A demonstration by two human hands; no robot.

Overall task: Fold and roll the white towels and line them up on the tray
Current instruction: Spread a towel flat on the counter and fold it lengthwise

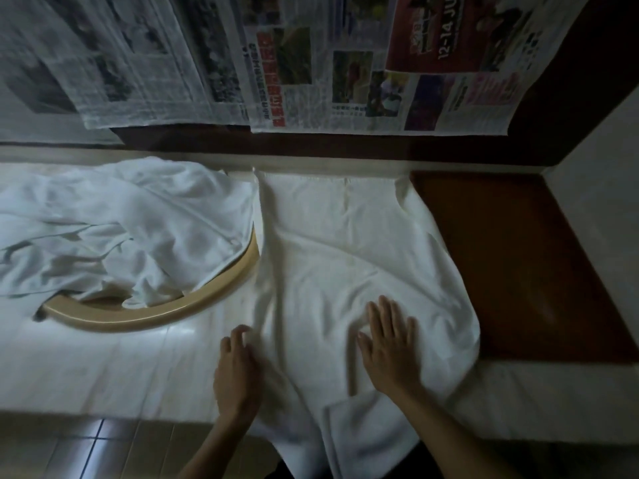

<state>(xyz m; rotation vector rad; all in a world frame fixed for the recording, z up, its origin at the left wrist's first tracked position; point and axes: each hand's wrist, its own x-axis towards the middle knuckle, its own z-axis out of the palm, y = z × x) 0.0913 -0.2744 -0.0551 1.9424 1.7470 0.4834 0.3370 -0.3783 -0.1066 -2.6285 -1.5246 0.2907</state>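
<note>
A white towel (349,257) lies spread out on the pale counter in front of me, its near end hanging over the front edge. My right hand (389,344) rests flat on the towel's near part, fingers straight and spread. My left hand (238,368) touches the towel's left edge with its fingers bent, and I cannot see a firm grip. A round beige tray (221,288) sits at the left, mostly covered by a crumpled heap of white towels (114,229).
Newspaper sheets (311,63) cover the wall behind the counter. A dark brown wooden surface (525,257) lies to the right of the towel, bounded by a pale wall. Tiled floor (103,451) shows below the counter's front edge.
</note>
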